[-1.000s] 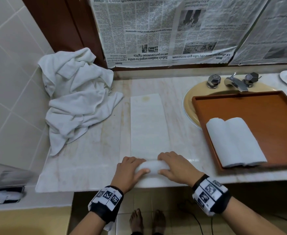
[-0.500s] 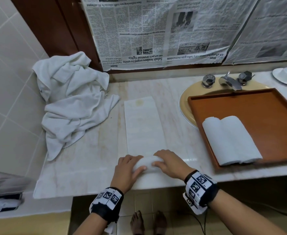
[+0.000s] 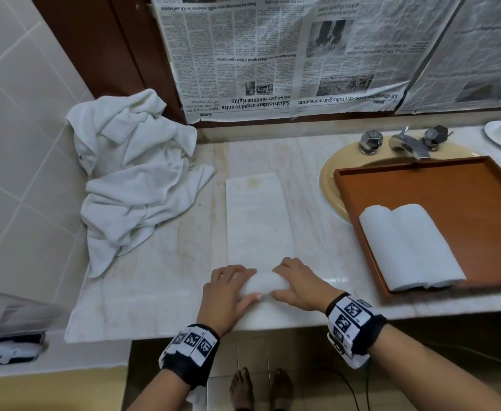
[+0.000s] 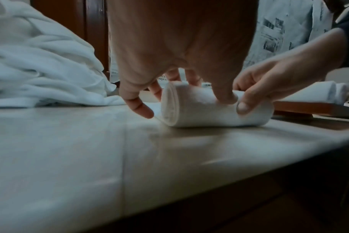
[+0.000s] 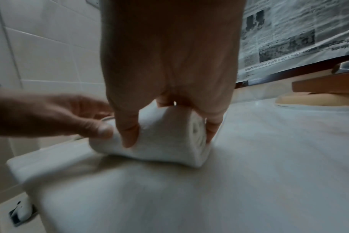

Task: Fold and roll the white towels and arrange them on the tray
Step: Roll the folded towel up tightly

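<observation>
Head view — left hand (image 3: 228, 287) and right hand (image 3: 301, 287) both grip the towel roll (image 3: 262, 284) between them.

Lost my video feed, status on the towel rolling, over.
Left hand and right hand both curled on the half-rolled towel. Two rolled towels on tray. Loose pile left; path clear.

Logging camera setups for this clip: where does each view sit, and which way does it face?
Head: worn high, looks down on the counter, the tray, both wrists, bare feet.
Left wrist: low, along the left hand toward the half-rolled towel.
Right wrist: low, along the right hand, left hand entering from the left.
Shared: all three show both hands gripping the roll.
</observation>
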